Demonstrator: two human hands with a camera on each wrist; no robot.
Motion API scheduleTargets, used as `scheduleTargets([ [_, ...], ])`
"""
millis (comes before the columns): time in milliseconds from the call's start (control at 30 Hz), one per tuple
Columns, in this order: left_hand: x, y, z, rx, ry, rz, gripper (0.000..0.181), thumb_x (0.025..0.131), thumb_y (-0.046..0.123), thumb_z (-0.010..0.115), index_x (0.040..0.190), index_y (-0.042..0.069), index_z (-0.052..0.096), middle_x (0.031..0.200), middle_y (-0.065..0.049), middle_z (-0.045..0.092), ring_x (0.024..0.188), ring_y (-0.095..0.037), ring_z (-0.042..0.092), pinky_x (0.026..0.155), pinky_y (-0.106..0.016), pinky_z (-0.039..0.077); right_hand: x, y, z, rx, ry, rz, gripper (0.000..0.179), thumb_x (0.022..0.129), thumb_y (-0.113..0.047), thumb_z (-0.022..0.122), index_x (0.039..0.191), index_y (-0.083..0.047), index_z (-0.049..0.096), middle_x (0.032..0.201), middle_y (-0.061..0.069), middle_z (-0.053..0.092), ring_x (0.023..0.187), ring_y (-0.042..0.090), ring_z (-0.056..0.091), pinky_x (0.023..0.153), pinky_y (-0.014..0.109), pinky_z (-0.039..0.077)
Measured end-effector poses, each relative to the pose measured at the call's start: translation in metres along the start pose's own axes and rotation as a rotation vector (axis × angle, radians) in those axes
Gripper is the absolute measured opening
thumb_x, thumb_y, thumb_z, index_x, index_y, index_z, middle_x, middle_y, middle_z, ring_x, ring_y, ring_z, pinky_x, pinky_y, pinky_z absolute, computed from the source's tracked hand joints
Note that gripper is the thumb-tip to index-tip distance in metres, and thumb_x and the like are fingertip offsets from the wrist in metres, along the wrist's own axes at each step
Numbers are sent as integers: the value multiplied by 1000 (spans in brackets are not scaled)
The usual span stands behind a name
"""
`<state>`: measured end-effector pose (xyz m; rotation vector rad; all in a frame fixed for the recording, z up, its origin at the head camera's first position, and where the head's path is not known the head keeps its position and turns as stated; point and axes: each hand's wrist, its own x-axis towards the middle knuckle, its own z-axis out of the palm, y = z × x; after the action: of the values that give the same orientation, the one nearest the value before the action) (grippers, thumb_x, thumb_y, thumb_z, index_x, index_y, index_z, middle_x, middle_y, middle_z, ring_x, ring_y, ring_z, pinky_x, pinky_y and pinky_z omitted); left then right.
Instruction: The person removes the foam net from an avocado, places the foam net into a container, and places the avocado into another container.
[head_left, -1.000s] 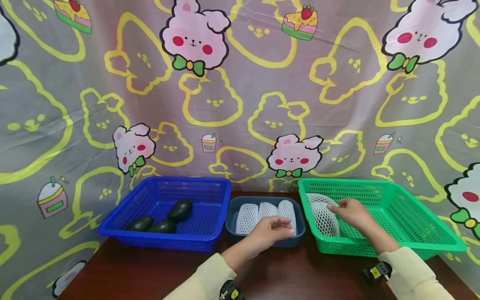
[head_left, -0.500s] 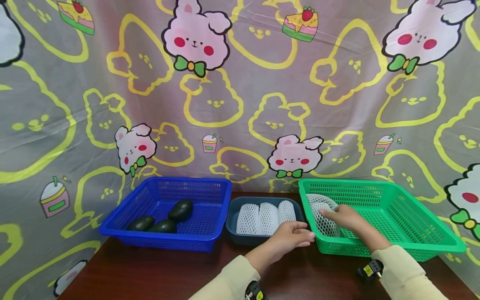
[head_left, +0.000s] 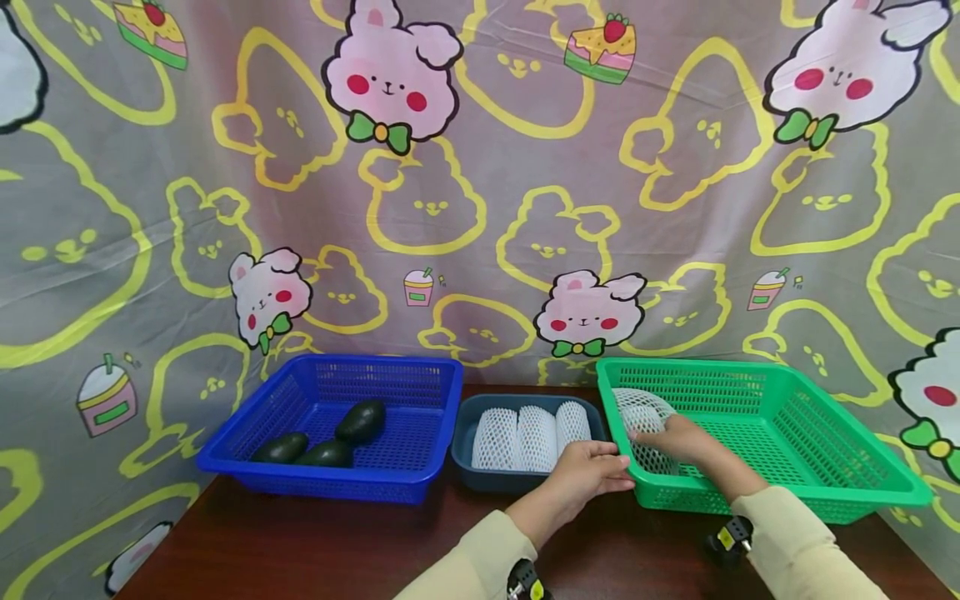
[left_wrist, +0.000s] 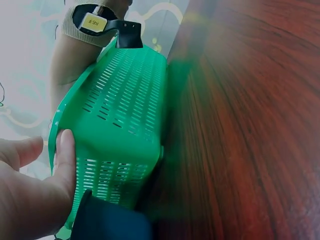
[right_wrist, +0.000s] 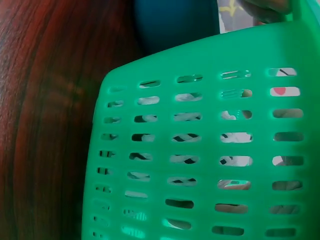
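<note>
1. Touching the green plastic basket (head_left: pixel 712 392) at its near left corner with left hand (head_left: pixel 581 475), fingers straight.
2. Pictured with right hand (head_left: pixel 678 439) among white foam nets (head_left: pixel 637 408) inside; cannot tell if pinching any.
3. Flanked by a slate-blue tub (head_left: pixel 495 481) of three foam-net bundles (head_left: pixel 537 437) and a blue basket (head_left: pixel 375 379) of avocados (head_left: pixel 361 422).

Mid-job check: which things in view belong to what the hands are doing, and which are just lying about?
Part of the job:
right hand, at the white foam netting
left hand, touching the green basket

Probably just lying by for now:
dark tray with three white net sleeves
blue basket with three dark green fruits
patterned curtain
</note>
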<state>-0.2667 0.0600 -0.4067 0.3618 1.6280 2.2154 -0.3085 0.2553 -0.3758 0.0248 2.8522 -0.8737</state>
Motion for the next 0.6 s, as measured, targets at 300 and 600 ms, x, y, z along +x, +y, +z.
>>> scheduleTargets([
  [300,2,-2,4,0,47,32,27,90,-9,60,117,-14,59,103,-22,68,79,-22,69,77,-38,56,-1,-2,1,-100,-62,-45,83,92,-38,63,126,31,32,129,48,36,121,58,38,96,61,37],
  [600,3,-4,5,-4,63,28,28,90,-10,60,117,-15,58,98,-19,69,77,-21,68,76,-38,56,-1,0,4,-130,-83,-67,78,92,-36,62,124,30,35,125,47,41,117,57,43,94,59,39],
])
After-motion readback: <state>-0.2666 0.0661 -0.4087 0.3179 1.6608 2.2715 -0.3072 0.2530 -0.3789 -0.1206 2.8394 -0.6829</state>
